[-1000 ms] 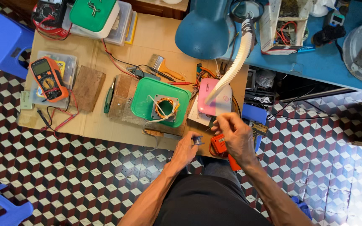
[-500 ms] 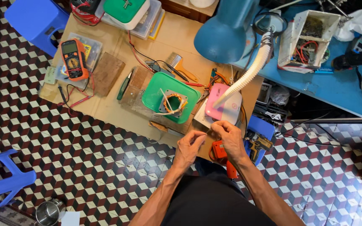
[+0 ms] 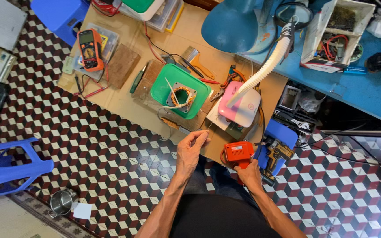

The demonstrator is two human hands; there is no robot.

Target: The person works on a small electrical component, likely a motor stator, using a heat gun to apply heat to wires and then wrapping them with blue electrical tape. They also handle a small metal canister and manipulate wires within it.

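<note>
My right hand [image 3: 248, 172] grips the handle of an orange soldering gun [image 3: 238, 152], its tip pointing right toward a blue tool [image 3: 275, 152]. My left hand [image 3: 191, 150] pinches a thin wire [image 3: 208, 128] between thumb and fingers at the near edge of the cardboard-covered low table [image 3: 124, 103]. Just beyond my hands sit a green tray [image 3: 164, 86] holding a copper-wound coil [image 3: 181, 94] and a pink and white box [image 3: 243, 105] with a white corrugated hose.
An orange multimeter [image 3: 89, 49] with red and black leads lies at the table's left. Pliers, screwdrivers and a wooden block [image 3: 122, 66] surround the tray. A blue lamp shade [image 3: 232, 26] and blue bench [image 3: 358, 88] stand behind. Blue stools [image 3: 9, 169] and a steel cup [image 3: 61, 202] stand on the tiled floor.
My right hand left the spot by the pink box and now holds the orange soldering gun lower down. My left hand has risen, pinching the thin wire. The view shifted right.
</note>
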